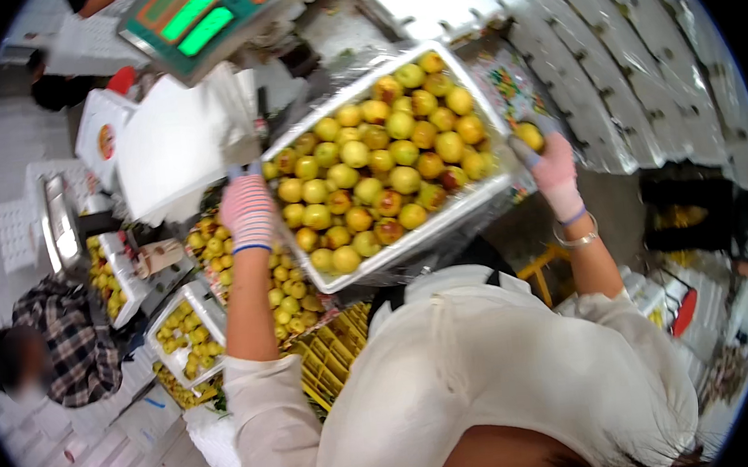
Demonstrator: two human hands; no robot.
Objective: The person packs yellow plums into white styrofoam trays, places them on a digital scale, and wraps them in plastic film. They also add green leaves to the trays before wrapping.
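A white foam box (413, 221) full of yellow-green jujube-like fruits (377, 160), some with reddish-brown patches, lies tilted in front of me, with clear plastic film about its edges. My left hand (248, 208), in a pink striped glove, is at the box's left wall; its fingertips are partly hidden, so its grip cannot be told. My right hand (549, 165), in a pink glove with grey fingers, is beside the right wall and holds one yellow fruit (529, 136) between thumb and fingers.
A scale (186, 26) with a lit green display stands at the top left, near white sheets (169, 144). Stacked foam boxes (612, 52) rise at the right. More fruit (289, 294) and a yellow crate (337, 350) lie lower left. A person in a plaid shirt (73, 340) is at far left.
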